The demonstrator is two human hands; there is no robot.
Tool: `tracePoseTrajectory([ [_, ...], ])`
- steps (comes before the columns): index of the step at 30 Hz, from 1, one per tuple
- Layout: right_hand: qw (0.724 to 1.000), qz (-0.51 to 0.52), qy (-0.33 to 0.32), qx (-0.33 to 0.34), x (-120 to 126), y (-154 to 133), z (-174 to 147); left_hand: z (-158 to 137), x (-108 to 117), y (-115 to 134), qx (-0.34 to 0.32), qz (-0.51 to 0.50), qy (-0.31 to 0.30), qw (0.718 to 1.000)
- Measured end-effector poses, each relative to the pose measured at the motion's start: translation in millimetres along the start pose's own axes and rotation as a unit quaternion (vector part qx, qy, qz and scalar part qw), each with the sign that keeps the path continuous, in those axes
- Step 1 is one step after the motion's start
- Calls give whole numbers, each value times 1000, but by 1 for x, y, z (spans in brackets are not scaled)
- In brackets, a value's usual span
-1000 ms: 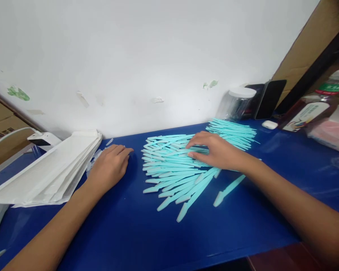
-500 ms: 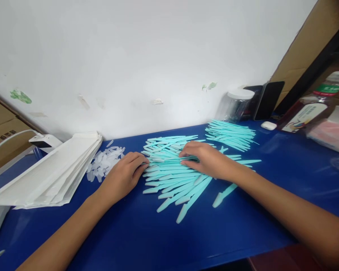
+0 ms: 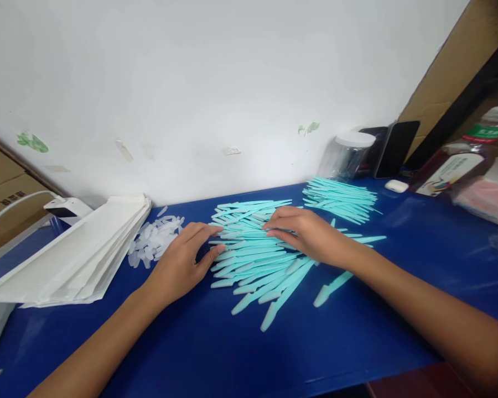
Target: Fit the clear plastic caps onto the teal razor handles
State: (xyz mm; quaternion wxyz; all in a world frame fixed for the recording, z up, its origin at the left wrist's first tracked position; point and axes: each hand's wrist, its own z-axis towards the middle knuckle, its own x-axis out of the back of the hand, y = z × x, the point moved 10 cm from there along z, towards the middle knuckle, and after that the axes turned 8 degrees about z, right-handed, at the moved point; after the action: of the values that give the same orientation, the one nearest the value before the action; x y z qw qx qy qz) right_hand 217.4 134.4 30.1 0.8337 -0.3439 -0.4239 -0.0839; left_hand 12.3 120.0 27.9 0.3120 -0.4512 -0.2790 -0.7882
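Note:
A fanned pile of turquoise eyebrow razors point(image 3: 249, 260) lies on the blue table, most with their pale blade ends to the left. My left hand point(image 3: 186, 257) is at the left edge of this pile, thumb and fingers parted around the razor ends, with nothing gripped. Over the middle of the pile, my right hand point(image 3: 309, 232) pinches the handle part of a razor between thumb and fingers; how many it holds is hidden. Left of my left hand lies a heap of small translucent plastic covers point(image 3: 155, 239). One razor point(image 3: 332, 288) lies apart at the pile's lower right.
A second stack of turquoise razors point(image 3: 340, 199) lies at the back right. Behind it stand a clear jar point(image 3: 351, 155) with a white lid and a dark phone point(image 3: 397, 149). White paper sleeves point(image 3: 78, 254) lie at left. A bottle point(image 3: 452, 166) and a white earbud case point(image 3: 397, 186) are at right.
My left thumb and fingers have spread apart at the razor ends. My right thumb and fingers have come closer together over the pile.

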Motion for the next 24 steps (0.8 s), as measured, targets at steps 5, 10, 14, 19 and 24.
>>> tracePoseTrajectory([
  [5,999,-16,13,46,-5,-24,2,2,9,25,-46,-13,34,998],
  [10,998,-28,13,52,-10,-38,4,2,4,37,-57,-4,8,998],
  [14,999,-26,16,33,-8,-39,4,2,3,37,-38,-25,-15,999],
  [19,1000,-9,-7,14,-11,-32,1,0,-1,27,-2,3,-55,998],
  [24,999,37,0,9,-6,-26,0,0,-2,26,-26,26,-61,997],
])
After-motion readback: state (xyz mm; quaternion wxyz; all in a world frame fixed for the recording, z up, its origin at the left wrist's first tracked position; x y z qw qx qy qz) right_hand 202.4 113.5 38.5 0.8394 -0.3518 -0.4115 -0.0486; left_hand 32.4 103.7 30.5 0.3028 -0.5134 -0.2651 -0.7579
